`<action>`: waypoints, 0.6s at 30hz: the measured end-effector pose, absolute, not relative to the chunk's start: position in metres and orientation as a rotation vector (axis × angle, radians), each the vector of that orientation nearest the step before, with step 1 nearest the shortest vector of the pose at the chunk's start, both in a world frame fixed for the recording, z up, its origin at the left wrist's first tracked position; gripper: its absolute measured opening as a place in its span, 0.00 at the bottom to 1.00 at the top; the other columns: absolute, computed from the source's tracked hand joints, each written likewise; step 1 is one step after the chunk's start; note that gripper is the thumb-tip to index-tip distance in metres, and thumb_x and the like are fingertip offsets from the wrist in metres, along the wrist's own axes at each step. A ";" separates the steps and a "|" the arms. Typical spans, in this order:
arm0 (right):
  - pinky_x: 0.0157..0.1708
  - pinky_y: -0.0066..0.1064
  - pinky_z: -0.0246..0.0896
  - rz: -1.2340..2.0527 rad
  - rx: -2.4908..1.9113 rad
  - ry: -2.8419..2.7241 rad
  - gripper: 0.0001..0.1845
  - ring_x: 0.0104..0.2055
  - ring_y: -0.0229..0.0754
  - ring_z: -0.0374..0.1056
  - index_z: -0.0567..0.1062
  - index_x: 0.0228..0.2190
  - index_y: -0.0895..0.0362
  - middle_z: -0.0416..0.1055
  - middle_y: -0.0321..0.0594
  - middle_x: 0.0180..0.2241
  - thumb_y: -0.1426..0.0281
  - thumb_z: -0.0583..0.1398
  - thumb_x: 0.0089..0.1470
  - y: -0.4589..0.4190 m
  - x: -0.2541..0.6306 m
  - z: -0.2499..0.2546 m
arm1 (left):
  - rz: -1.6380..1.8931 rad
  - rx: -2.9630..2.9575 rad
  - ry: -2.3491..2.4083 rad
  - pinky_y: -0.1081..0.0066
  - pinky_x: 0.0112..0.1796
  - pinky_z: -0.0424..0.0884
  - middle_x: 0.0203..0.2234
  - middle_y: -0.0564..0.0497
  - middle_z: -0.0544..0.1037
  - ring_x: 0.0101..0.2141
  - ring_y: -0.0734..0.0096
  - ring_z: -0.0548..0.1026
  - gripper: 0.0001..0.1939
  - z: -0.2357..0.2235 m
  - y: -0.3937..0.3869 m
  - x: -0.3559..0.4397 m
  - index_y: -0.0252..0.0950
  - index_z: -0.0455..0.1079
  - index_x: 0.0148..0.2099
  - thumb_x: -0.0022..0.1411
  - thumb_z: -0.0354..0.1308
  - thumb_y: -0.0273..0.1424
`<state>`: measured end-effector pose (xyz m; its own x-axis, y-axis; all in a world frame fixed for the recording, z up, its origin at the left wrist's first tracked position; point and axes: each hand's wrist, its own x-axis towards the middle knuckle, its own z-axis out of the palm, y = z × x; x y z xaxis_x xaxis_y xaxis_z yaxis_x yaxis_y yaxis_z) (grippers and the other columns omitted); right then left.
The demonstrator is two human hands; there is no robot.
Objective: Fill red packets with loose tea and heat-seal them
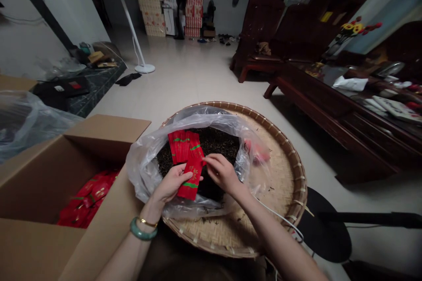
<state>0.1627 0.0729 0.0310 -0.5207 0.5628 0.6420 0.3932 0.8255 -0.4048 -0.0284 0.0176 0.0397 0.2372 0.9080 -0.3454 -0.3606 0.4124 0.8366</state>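
My left hand [172, 181] grips a red tea packet [190, 182] with a green band and gold characters, thumb on its front. My right hand [221, 171] is at the packet's upper right edge with its fingers pinched together; what is between the fingertips is too small to make out. Beyond my hands, a row of flat red packets [180, 145] lies on dark loose tea leaves [219, 140]. The leaves fill an open clear plastic bag [141, 175], which rests on a round woven bamboo tray [280, 171].
At left stands an open cardboard box [108, 129] holding several red packets [87, 199]. A pinkish-red item [259, 151] lies by the bag. A black round base [325, 228] is right of the tray. Farther off are a white standing fan [133, 30] and a dark wooden table [316, 114].
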 end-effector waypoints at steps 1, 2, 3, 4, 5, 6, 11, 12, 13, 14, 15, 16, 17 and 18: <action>0.43 0.35 0.67 0.351 -0.776 -2.136 0.20 0.46 0.43 0.66 0.65 0.53 0.55 0.69 0.48 0.44 0.72 0.54 0.59 0.071 0.160 0.032 | 0.981 0.730 0.977 0.72 0.33 0.72 0.33 0.42 0.77 0.32 0.62 0.76 0.29 0.038 0.018 -0.027 0.27 0.69 0.44 0.43 0.71 0.39; 0.46 0.37 0.66 0.413 -0.833 -2.117 0.23 0.49 0.44 0.65 0.63 0.55 0.55 0.67 0.49 0.47 0.70 0.55 0.58 0.070 0.158 0.034 | 0.982 0.766 0.993 0.73 0.33 0.71 0.32 0.43 0.77 0.31 0.64 0.76 0.29 0.038 0.019 -0.026 0.27 0.70 0.44 0.43 0.71 0.40; 0.48 0.39 0.65 0.443 -0.867 -2.131 0.25 0.50 0.46 0.64 0.62 0.56 0.56 0.66 0.50 0.48 0.69 0.57 0.57 0.068 0.156 0.035 | 0.979 0.799 1.005 0.74 0.32 0.70 0.31 0.44 0.77 0.30 0.67 0.75 0.29 0.037 0.020 -0.025 0.27 0.70 0.43 0.43 0.71 0.41; 0.49 0.40 0.65 0.440 -0.881 -2.164 0.26 0.51 0.47 0.63 0.62 0.56 0.56 0.66 0.50 0.49 0.68 0.57 0.57 0.066 0.153 0.035 | 0.979 0.825 1.015 0.76 0.31 0.68 0.30 0.45 0.77 0.29 0.69 0.74 0.29 0.036 0.021 -0.024 0.27 0.70 0.43 0.43 0.70 0.41; 0.49 0.40 0.65 0.418 -0.881 -2.201 0.25 0.50 0.48 0.63 0.63 0.56 0.57 0.66 0.50 0.49 0.67 0.58 0.57 0.065 0.151 0.035 | 0.989 0.839 1.021 0.76 0.30 0.67 0.30 0.46 0.77 0.28 0.70 0.73 0.29 0.036 0.022 -0.022 0.27 0.70 0.43 0.43 0.70 0.41; 0.48 0.40 0.65 0.385 -0.880 -2.227 0.24 0.50 0.48 0.64 0.64 0.55 0.57 0.67 0.50 0.48 0.68 0.57 0.57 0.063 0.149 0.034 | 1.003 0.843 1.022 0.76 0.29 0.67 0.30 0.46 0.77 0.28 0.70 0.72 0.29 0.035 0.022 -0.020 0.27 0.70 0.43 0.43 0.70 0.42; 0.43 0.39 0.67 0.175 -0.874 -2.209 0.19 0.44 0.46 0.66 0.67 0.53 0.58 0.71 0.50 0.45 0.72 0.53 0.60 0.058 0.144 0.030 | 1.063 0.793 0.983 0.73 0.34 0.68 0.34 0.45 0.77 0.30 0.68 0.73 0.30 0.033 0.022 -0.013 0.28 0.69 0.46 0.43 0.70 0.40; 0.43 0.38 0.67 0.152 -0.858 -2.203 0.18 0.44 0.46 0.66 0.68 0.52 0.58 0.71 0.50 0.46 0.72 0.53 0.60 0.058 0.144 0.030 | 1.068 0.790 0.977 0.73 0.34 0.68 0.35 0.45 0.77 0.31 0.68 0.73 0.29 0.033 0.022 -0.012 0.28 0.69 0.46 0.44 0.70 0.40; 0.43 0.38 0.66 0.146 -0.841 -2.192 0.17 0.44 0.45 0.66 0.69 0.51 0.58 0.71 0.50 0.46 0.73 0.52 0.60 0.058 0.144 0.030 | 1.074 0.789 0.975 0.73 0.35 0.68 0.35 0.45 0.77 0.31 0.68 0.73 0.29 0.033 0.022 -0.011 0.29 0.69 0.45 0.44 0.70 0.40; 0.43 0.37 0.66 0.159 -0.831 -2.178 0.16 0.44 0.45 0.65 0.70 0.49 0.58 0.71 0.49 0.45 0.73 0.53 0.60 0.058 0.144 0.031 | 1.079 0.791 0.975 0.73 0.35 0.68 0.35 0.45 0.77 0.32 0.68 0.73 0.28 0.033 0.022 -0.011 0.29 0.69 0.45 0.44 0.69 0.39; 0.43 0.37 0.66 0.181 -0.838 -2.158 0.14 0.44 0.44 0.65 0.72 0.46 0.58 0.71 0.49 0.44 0.72 0.54 0.60 0.059 0.144 0.032 | 1.079 0.797 0.978 0.73 0.36 0.68 0.35 0.46 0.77 0.32 0.68 0.73 0.28 0.033 0.023 -0.011 0.29 0.69 0.44 0.44 0.69 0.39; 0.41 0.36 0.66 0.202 -0.861 -2.135 0.11 0.43 0.44 0.65 0.73 0.43 0.58 0.71 0.48 0.42 0.71 0.55 0.59 0.060 0.145 0.033 | 1.071 0.806 0.984 0.73 0.36 0.68 0.34 0.46 0.77 0.32 0.68 0.73 0.28 0.032 0.023 -0.011 0.29 0.69 0.44 0.44 0.69 0.39; 0.39 0.36 0.66 0.216 -0.895 -2.115 0.09 0.41 0.44 0.64 0.74 0.39 0.58 0.71 0.48 0.39 0.70 0.57 0.58 0.060 0.146 0.035 | 1.057 0.818 0.991 0.74 0.36 0.68 0.34 0.46 0.77 0.33 0.68 0.73 0.27 0.032 0.024 -0.010 0.29 0.70 0.44 0.44 0.69 0.39; 0.37 0.35 0.65 0.221 -0.927 -2.108 0.07 0.39 0.44 0.63 0.75 0.35 0.58 0.70 0.47 0.36 0.69 0.58 0.57 0.062 0.147 0.036 | 1.038 0.832 0.998 0.74 0.36 0.68 0.33 0.46 0.77 0.33 0.68 0.73 0.26 0.031 0.025 -0.010 0.29 0.70 0.43 0.44 0.69 0.39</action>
